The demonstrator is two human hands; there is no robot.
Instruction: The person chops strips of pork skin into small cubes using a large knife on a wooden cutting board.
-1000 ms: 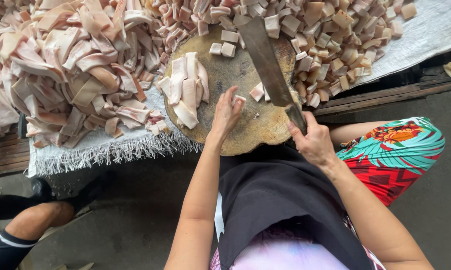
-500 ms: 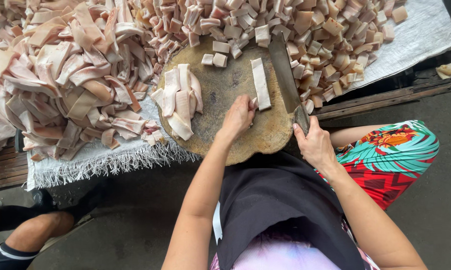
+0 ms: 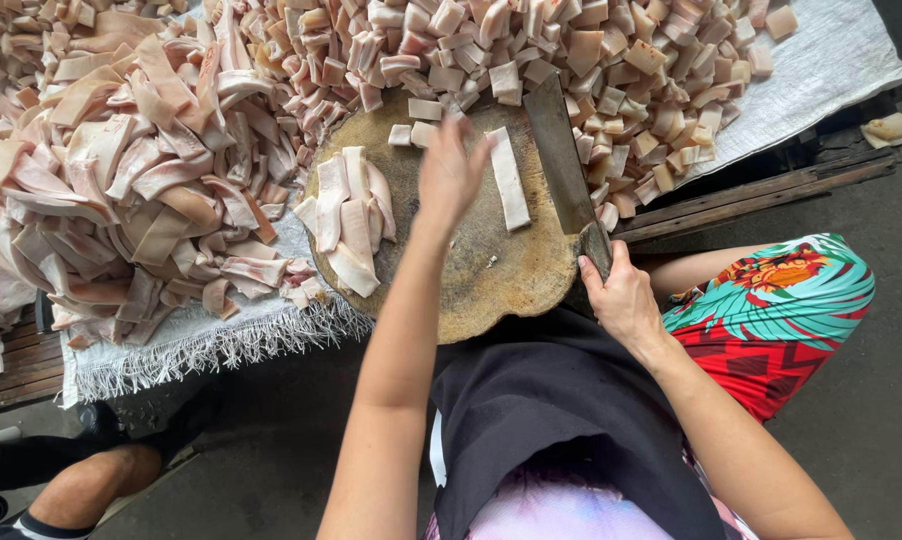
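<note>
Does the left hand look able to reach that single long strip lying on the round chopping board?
Probably yes. The left hand hovers over the board just beside the strip, with nothing between them. The cleaver, gripped by the right hand, lies on the strip's far side.

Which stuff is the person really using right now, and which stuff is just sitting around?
In use:
- cleaver in the right hand
- single strip by the blade
- round wooden board
- left hand, blurred above the board
- small stack of strips on the board

Just lying about:
- big heap of long strips
- pile of cut cubes
- white woven cloth
- someone else's leg
</note>
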